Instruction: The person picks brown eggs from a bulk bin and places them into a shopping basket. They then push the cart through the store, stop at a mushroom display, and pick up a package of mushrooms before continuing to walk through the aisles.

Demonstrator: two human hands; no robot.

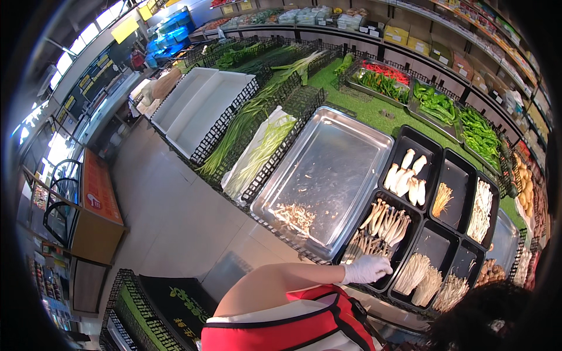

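Observation:
My left hand (368,269), in a white glove, is over the near edge of a black plastic tray (406,239). Its fingers are curled, and whether they hold anything is hidden. Long-stemmed mushrooms (386,221) lie in rows in this tray, and a darker brown bunch (365,246) is right beside the hand. To the right, pale thin mushrooms (412,274) fill the lower part of another black tray (432,241). A wide steel tray (329,162) on the left holds scattered mushroom scraps (296,218). My right hand is out of view.
King oyster mushrooms (405,177) and enoki-like mushrooms (480,213) lie in trays farther back. Green leafy stalks (268,158), white bins (202,105) and trays of peppers (384,83) surround them. Dark hair (483,316) blocks the lower right. A black crate (145,311) stands lower left.

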